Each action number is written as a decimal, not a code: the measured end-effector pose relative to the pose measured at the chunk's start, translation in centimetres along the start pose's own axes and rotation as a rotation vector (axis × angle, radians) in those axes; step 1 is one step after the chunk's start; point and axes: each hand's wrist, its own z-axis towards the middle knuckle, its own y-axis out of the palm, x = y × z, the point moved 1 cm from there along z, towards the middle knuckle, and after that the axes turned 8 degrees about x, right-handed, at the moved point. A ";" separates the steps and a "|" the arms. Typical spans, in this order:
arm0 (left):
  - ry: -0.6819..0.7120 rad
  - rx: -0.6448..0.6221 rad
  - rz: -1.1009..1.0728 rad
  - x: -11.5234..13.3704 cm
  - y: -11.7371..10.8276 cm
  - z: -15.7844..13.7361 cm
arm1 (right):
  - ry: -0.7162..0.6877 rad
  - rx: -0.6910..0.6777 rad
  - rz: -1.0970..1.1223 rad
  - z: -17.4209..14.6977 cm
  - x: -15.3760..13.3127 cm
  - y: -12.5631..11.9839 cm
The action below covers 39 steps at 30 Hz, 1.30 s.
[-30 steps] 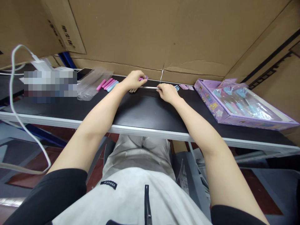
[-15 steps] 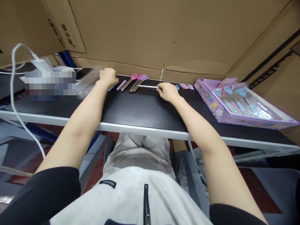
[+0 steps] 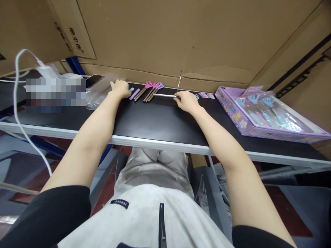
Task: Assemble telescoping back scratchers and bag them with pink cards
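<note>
Cardboard panels [image 3: 160,38], creased and taped, wall off the whole upper frame from where I look on through the head camera. Beneath them a black tabletop [image 3: 157,120] spans the middle, dull with a soft sheen at center, its pale metal rail [image 3: 160,143] running along the near edge. Reddish flooring [image 3: 287,206] shows at lower right. A purple display box [image 3: 231,113] sits at right, holding wrapped claw-ended sticks [image 3: 269,110]. At left hangs a white cable [image 3: 17,86]; right of it, a clear plastic bag [image 3: 100,93] lies flat. A blue post [image 3: 74,65] stands behind, upper left.

My right hand [image 3: 186,101], right of center, is closed on a silver rod [image 3: 164,95], which points leftward across the upper middle of the tabletop; blue claw tips [image 3: 197,96] show just past the hand. My left hand [image 3: 120,89], left of center, curls downward beside the bag; I cannot tell how far it is closed or whether it grips anything. A light-blue grip [image 3: 131,89] shows at its fingers, next to a lilac grip [image 3: 134,94]. Pink and purple claws on bronze rods [image 3: 144,93] lie aslant between the hands. Small purple cards [image 3: 206,95] lie by the box.
</note>
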 end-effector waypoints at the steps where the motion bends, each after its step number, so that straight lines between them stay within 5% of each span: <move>1: 0.006 0.026 -0.024 0.0 0.0 0.1 | 0.000 0.001 0.001 0.0 0.1 0.0; 8: 0.170 0.121 -0.177 1.4 0.3 0.7 | -0.003 0.018 0.008 0.0 0.2 0.1; 12: 0.367 0.075 -0.370 3.2 0.8 0.0 | 0.000 0.012 0.006 0.0 0.1 0.1; 18: 0.472 0.003 -0.512 4.9 1.5 -0.7 | 0.020 0.021 -0.005 0.1 0.4 0.1; 30: 0.482 0.047 -0.484 4.0 0.9 -0.5 | 0.046 0.054 0.011 0.1 1.1 0.1; 39: 0.511 -0.004 -0.593 4.0 -0.4 -0.8 | -0.084 0.104 0.159 0.9 3.5 0.4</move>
